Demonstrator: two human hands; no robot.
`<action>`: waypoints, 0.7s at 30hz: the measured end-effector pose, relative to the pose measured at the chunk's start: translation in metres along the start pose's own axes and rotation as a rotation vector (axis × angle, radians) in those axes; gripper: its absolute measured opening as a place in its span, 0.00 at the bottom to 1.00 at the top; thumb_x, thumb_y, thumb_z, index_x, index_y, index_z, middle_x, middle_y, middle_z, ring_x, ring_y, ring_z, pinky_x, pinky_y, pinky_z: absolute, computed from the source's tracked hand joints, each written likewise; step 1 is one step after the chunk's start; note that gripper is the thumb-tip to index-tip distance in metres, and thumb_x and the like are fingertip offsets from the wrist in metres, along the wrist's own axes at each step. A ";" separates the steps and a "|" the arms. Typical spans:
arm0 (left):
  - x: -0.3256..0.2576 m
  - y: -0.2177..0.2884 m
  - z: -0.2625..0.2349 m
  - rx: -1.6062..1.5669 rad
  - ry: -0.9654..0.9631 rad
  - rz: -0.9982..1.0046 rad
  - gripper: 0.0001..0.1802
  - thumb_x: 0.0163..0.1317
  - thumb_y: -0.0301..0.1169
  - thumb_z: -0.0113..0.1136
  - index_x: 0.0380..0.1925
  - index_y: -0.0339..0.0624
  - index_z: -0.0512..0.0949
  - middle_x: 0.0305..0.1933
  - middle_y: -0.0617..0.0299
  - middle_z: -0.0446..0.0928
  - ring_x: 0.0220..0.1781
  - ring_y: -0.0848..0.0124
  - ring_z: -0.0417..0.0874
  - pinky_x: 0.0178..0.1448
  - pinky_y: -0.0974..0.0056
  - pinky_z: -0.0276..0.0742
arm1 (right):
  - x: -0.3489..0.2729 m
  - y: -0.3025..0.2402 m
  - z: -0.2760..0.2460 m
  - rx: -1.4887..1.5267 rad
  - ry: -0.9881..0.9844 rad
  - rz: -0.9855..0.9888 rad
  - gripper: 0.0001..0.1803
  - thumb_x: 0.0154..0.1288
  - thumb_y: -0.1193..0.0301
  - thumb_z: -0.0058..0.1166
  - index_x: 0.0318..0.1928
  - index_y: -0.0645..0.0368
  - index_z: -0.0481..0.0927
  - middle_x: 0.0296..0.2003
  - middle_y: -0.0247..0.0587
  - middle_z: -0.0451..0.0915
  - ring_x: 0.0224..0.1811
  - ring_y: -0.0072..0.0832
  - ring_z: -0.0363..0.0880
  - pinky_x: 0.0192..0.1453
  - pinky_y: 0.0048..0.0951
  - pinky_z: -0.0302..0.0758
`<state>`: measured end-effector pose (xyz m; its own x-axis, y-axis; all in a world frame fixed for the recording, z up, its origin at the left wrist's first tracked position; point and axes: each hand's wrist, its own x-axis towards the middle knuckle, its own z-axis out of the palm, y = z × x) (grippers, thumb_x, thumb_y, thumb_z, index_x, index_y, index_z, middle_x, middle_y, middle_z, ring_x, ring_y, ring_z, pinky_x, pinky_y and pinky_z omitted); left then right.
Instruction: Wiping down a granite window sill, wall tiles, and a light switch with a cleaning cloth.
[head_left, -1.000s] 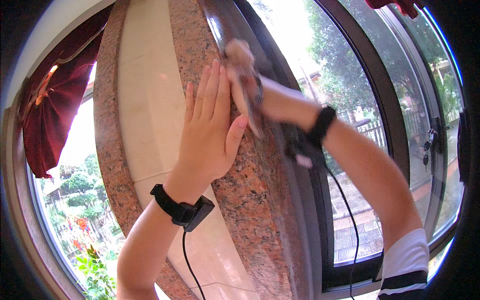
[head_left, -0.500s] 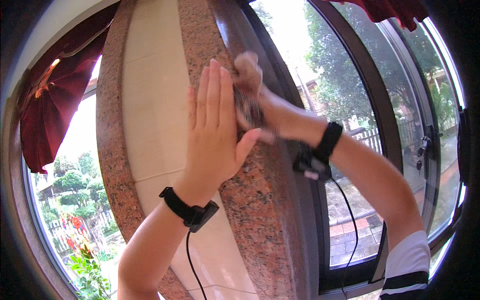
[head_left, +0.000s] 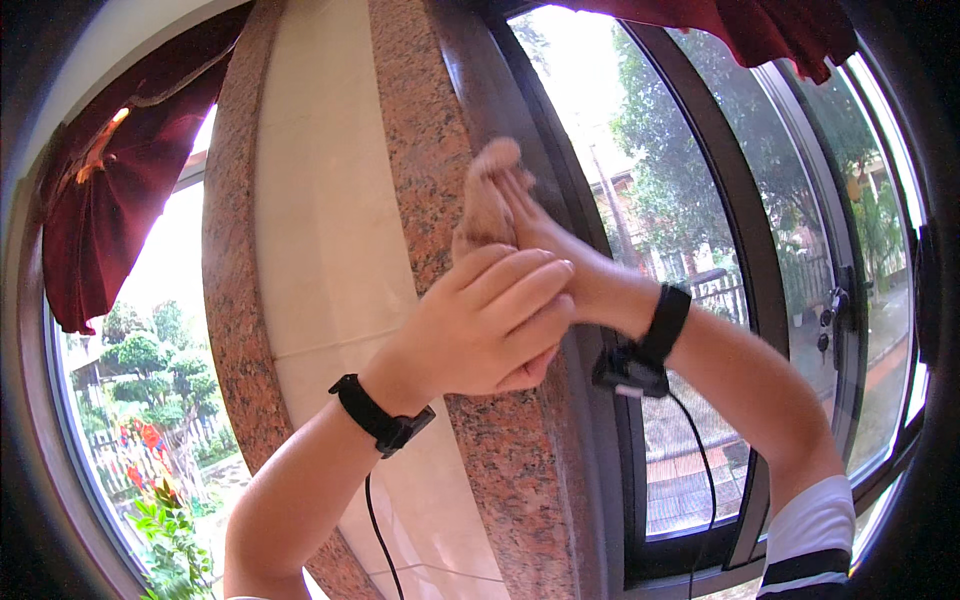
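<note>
My left hand (head_left: 495,315) is closed, its fingers curled over toward the right. It lies against or just in front of the heel of my right hand (head_left: 530,215); what its fingers wrap round, if anything, is hidden. My right hand reaches in from the right and is up at the pinkish granite edge (head_left: 425,140) of a pillar. Its fingers are blurred and partly overlap a brownish patch, so I cannot tell whether it grips anything. Black straps with small boxes sit on both wrists: a left wristband (head_left: 375,415) and a right wristband (head_left: 660,325).
Cream tiles (head_left: 330,200) face the pillar between granite strips. Right of it stand dark-framed glass windows (head_left: 690,150) with a lock holding keys (head_left: 830,305). Dark red curtains (head_left: 120,200) hang at the left window. Thin black cables (head_left: 705,450) run down from the wristbands.
My left hand has gone from flat on the pillar with straight fingers to curled, moving right and down against my right hand. My right hand has shifted slightly lower.
</note>
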<state>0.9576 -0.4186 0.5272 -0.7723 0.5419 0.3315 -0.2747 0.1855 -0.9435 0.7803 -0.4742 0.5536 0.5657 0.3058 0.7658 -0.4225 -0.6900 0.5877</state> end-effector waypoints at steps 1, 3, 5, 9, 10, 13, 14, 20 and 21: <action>0.019 0.006 0.010 -0.041 0.100 0.025 0.24 0.52 0.35 0.63 0.51 0.45 0.77 0.61 0.53 0.75 0.64 0.55 0.77 0.67 0.49 0.73 | -0.006 -0.007 -0.048 -0.143 -0.024 0.015 0.53 0.65 0.53 0.57 0.77 0.70 0.44 0.77 0.73 0.38 0.80 0.65 0.32 0.84 0.54 0.39; -0.011 -0.017 -0.003 0.060 0.021 -0.103 0.27 0.53 0.33 0.63 0.56 0.44 0.75 0.59 0.51 0.74 0.63 0.52 0.77 0.66 0.49 0.74 | 0.049 0.019 -0.020 -0.361 -0.078 -0.111 0.51 0.62 0.54 0.60 0.77 0.65 0.49 0.74 0.79 0.42 0.79 0.69 0.33 0.82 0.57 0.42; -0.013 -0.030 -0.010 0.129 0.052 -0.390 0.31 0.57 0.33 0.62 0.63 0.43 0.72 0.63 0.48 0.72 0.66 0.49 0.74 0.67 0.49 0.73 | 0.088 0.033 -0.031 -0.299 -0.071 -0.083 0.46 0.65 0.58 0.57 0.75 0.69 0.52 0.75 0.74 0.45 0.79 0.68 0.36 0.83 0.55 0.44; -0.014 -0.070 0.008 0.115 0.136 -0.498 0.31 0.69 0.33 0.54 0.70 0.32 0.63 0.72 0.39 0.64 0.74 0.45 0.66 0.71 0.51 0.70 | 0.152 0.085 -0.044 -0.626 0.060 0.127 0.34 0.74 0.57 0.47 0.74 0.59 0.59 0.75 0.63 0.52 0.78 0.57 0.51 0.81 0.48 0.48; -0.017 -0.083 0.009 0.152 0.108 -0.492 0.31 0.73 0.36 0.50 0.69 0.27 0.62 0.72 0.36 0.64 0.74 0.46 0.65 0.73 0.52 0.67 | 0.164 0.083 -0.048 -0.686 -0.023 -0.007 0.26 0.75 0.60 0.44 0.66 0.64 0.67 0.71 0.62 0.60 0.74 0.58 0.57 0.78 0.50 0.54; -0.003 -0.110 0.016 0.203 0.022 -0.541 0.32 0.79 0.39 0.40 0.74 0.28 0.55 0.78 0.37 0.55 0.79 0.49 0.58 0.81 0.57 0.55 | 0.194 0.119 -0.069 -0.981 -0.136 -0.339 0.22 0.77 0.61 0.40 0.57 0.66 0.77 0.66 0.58 0.68 0.70 0.59 0.64 0.74 0.54 0.60; -0.007 -0.115 0.020 0.186 0.031 -0.552 0.32 0.79 0.39 0.40 0.74 0.28 0.55 0.78 0.37 0.55 0.79 0.49 0.58 0.81 0.57 0.55 | 0.197 0.126 -0.064 -1.182 -0.166 -0.554 0.23 0.77 0.60 0.38 0.56 0.64 0.78 0.67 0.57 0.68 0.69 0.59 0.65 0.73 0.57 0.60; -0.030 -0.095 0.016 0.152 0.205 -0.485 0.29 0.75 0.38 0.45 0.68 0.25 0.65 0.71 0.36 0.66 0.74 0.46 0.66 0.76 0.52 0.62 | 0.184 0.091 -0.060 -0.976 -0.338 -0.478 0.25 0.78 0.58 0.35 0.64 0.59 0.73 0.69 0.63 0.66 0.74 0.57 0.60 0.75 0.55 0.58; -0.033 -0.082 0.013 0.089 0.176 -0.499 0.29 0.75 0.37 0.46 0.68 0.25 0.65 0.71 0.36 0.65 0.74 0.46 0.66 0.76 0.52 0.62 | 0.170 0.079 -0.061 -0.817 -0.300 -0.441 0.26 0.78 0.59 0.34 0.67 0.58 0.71 0.70 0.63 0.65 0.75 0.55 0.60 0.75 0.53 0.59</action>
<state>0.9980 -0.4623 0.5941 -0.4298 0.5365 0.7263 -0.6372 0.3896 -0.6649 0.7998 -0.4368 0.7464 0.8999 0.1698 0.4016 -0.4263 0.1489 0.8922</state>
